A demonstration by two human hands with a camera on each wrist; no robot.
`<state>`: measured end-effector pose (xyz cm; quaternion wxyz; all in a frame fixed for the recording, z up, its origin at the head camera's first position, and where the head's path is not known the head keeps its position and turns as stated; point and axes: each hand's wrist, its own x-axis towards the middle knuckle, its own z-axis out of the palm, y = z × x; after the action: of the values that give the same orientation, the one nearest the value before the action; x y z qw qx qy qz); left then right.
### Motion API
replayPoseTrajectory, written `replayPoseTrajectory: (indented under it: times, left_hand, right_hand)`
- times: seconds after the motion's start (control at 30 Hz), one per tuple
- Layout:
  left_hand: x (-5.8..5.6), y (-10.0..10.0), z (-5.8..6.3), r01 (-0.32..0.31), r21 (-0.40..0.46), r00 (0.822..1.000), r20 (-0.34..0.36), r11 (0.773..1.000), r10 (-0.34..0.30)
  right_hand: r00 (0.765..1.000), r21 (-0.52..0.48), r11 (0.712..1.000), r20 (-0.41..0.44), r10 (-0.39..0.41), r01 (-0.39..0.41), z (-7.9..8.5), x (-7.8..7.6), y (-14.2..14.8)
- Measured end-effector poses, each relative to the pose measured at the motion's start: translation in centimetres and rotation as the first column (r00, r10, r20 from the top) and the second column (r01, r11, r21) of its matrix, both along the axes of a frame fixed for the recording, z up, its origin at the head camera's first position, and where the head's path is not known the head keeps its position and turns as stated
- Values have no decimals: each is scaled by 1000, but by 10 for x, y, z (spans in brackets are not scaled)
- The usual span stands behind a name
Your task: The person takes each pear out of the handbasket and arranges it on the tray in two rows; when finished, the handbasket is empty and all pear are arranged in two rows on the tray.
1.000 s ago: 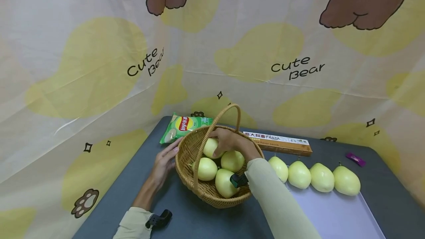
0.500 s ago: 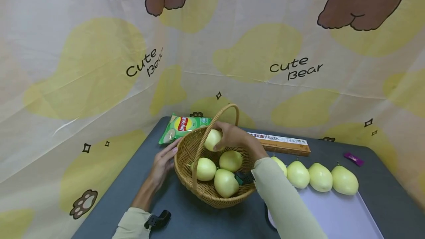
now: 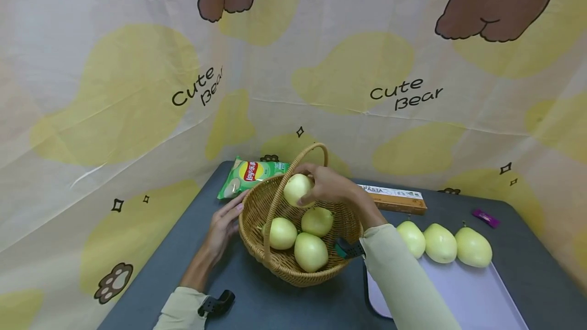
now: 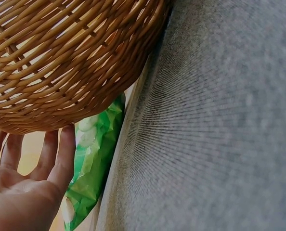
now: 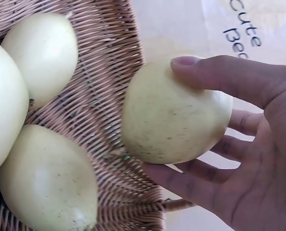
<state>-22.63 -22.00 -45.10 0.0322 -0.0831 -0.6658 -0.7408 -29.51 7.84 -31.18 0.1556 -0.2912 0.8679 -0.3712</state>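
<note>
The thumb and fingers of the right hand curl around a single pale green pear, spread as wide as the fruit, thumb on one side and fingers on the other. The pear is at the far rim of a wicker basket, just right of its arched handle; whether it touches the weave is hard to tell. The left hand, fingers extended and apart, holds nothing and rests its fingertips against the basket's left outer side. The step in hand appears to be moving pears between basket and tray, one at a time; which way this one is bound cannot be told. The next move probably calls for a firm but gentle grip, clear of the handle, while the left hand steadies the basket. Three more pears lie together inside, plump, smooth and waxy, with fine dark specks. The basket is ribbed, honey-brown and round. To the right, three visible pears line the far edge of a flat, smooth, pale lilac tray. Beyond the basket are a crinkly green chip bag, far left, and a long cardboard pasta box, far right.
</note>
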Motion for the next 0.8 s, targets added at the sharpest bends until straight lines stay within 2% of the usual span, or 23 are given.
replayPoseTrajectory:
  times: [0.2, 0.37, 0.8]
  left_hand:
    - [-1, 0, 0, 3, 8, 1000, -7, 1000, -3]
    - [-1, 0, 0, 8, 4, 1000, -3, 1000, -8]
    - [1, 0, 0, 6, 6, 1000, 0, 1000, -6]
  right_hand:
    - [996, 25, 999, -82, 39, -37, 11, 13, 11]
    - [989, 3, 999, -138, 51, -51, 13, 25, 20]
    - [984, -97, 995, -176, 12, -29, 2, 51, 44]
